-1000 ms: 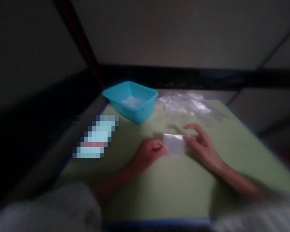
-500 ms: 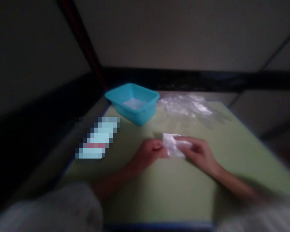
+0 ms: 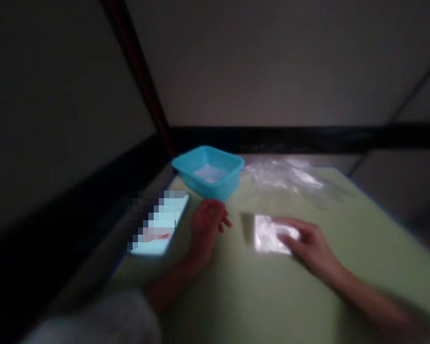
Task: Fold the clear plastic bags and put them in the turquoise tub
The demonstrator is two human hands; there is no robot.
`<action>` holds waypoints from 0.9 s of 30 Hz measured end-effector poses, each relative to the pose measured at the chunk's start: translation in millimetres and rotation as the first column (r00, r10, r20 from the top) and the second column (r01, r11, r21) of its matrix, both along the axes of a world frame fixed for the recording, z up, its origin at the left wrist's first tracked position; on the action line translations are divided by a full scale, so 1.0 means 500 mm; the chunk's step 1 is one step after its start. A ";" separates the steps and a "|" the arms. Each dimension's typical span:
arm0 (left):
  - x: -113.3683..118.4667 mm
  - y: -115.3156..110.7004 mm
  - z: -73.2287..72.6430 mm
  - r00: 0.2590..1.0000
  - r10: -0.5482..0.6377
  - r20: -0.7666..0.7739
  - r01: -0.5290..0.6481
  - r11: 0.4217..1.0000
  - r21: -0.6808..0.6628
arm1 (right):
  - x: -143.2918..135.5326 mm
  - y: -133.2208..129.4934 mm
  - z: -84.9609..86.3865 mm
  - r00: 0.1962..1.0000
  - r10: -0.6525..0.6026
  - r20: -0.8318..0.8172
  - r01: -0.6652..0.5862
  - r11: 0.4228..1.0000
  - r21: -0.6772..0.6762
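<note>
Between the thumb and fingers of my right hand is a small, flat, shiny white plastic packet, roughly square and held just above the table. My left hand is apart from it, in front of the turquoise basin. Its fingers are loosely bent and spread, and nothing shows in them. Inside the basin lies a flat whitish piece, too blurred to name.
Clear plastic bags lie in a loose pile at the back of the green-yellow table. A phone-like device with a lit, partly pixelated screen rests at the left edge. Walls rise behind and to the left.
My left hand has let go of the packet and moved away to the left, towards the basin. My right hand still holds the packet. The whole view has shifted.
</note>
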State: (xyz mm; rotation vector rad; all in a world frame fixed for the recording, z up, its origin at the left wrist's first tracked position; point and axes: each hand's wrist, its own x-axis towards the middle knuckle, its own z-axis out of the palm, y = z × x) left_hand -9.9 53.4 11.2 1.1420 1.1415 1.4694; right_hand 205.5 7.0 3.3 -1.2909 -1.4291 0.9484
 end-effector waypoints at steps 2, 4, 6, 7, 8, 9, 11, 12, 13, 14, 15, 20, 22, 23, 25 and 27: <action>-0.021 0.022 0.006 0.991 0.122 0.049 -0.125 0.991 0.050 | 0.001 -0.001 -0.002 1.000 0.020 0.002 -0.020 1.000 -0.010; -0.043 0.047 0.009 0.985 0.154 0.081 -0.159 0.986 0.057 | 0.000 -0.002 -0.004 0.999 0.031 0.009 -0.031 0.999 -0.014; -0.062 0.071 0.009 0.982 0.147 0.121 -0.151 0.988 0.021 | -0.001 -0.004 -0.005 0.999 0.033 0.030 -0.033 0.999 -0.013; -0.070 0.082 0.008 0.979 0.142 0.144 -0.141 0.990 -0.013 | -0.001 -0.004 -0.006 0.999 0.037 0.039 -0.036 0.999 -0.011; -0.077 0.093 0.007 0.977 0.131 0.169 -0.125 0.991 -0.047 | -0.002 -0.004 -0.006 0.998 0.042 0.046 -0.041 0.999 -0.008; -0.082 0.102 0.006 0.974 0.122 0.191 -0.109 0.991 -0.078 | -0.002 -0.004 -0.007 0.998 0.048 0.051 -0.048 0.999 -0.007; -0.089 0.117 0.003 0.970 0.106 0.218 -0.084 0.990 -0.110 | -0.003 -0.005 -0.007 0.997 0.058 0.058 -0.058 0.998 -0.003; -0.091 0.122 0.003 0.969 0.099 0.226 -0.074 0.991 -0.115 | -0.004 -0.005 -0.007 0.996 0.060 0.063 -0.060 0.998 0.001; -0.092 0.126 0.003 0.968 0.089 0.233 -0.064 0.991 -0.114 | -0.004 -0.005 -0.007 0.996 0.059 0.068 -0.059 0.998 0.005; -0.094 0.130 0.004 0.968 0.077 0.240 -0.051 0.992 -0.113 | -0.004 -0.005 -0.007 0.996 0.057 0.071 -0.058 0.998 0.012; -0.095 0.132 0.006 0.967 0.065 0.248 -0.037 0.993 -0.113 | -0.005 -0.005 -0.007 0.996 0.056 0.071 -0.057 0.998 0.018; -0.100 0.137 0.016 0.960 0.031 0.278 0.004 0.992 -0.126 | -0.007 -0.006 -0.003 0.997 0.078 0.028 -0.080 0.996 0.041; -0.102 0.139 0.018 0.957 0.026 0.288 0.010 0.992 -0.124 | -0.008 -0.006 -0.002 0.996 0.089 0.019 -0.090 0.995 0.050; -0.104 0.139 0.019 0.956 0.023 0.292 0.013 0.993 -0.119 | -0.007 -0.006 -0.001 0.996 0.089 0.017 -0.090 0.994 0.055; -0.106 0.137 0.024 0.954 0.016 0.300 0.017 0.994 -0.108 | -0.006 -0.007 0.002 0.996 0.083 0.013 -0.084 0.995 0.053; -0.106 0.129 0.032 0.951 0.007 0.310 0.022 0.996 -0.091 | -0.001 -0.007 0.008 0.997 0.078 -0.011 -0.077 0.996 0.033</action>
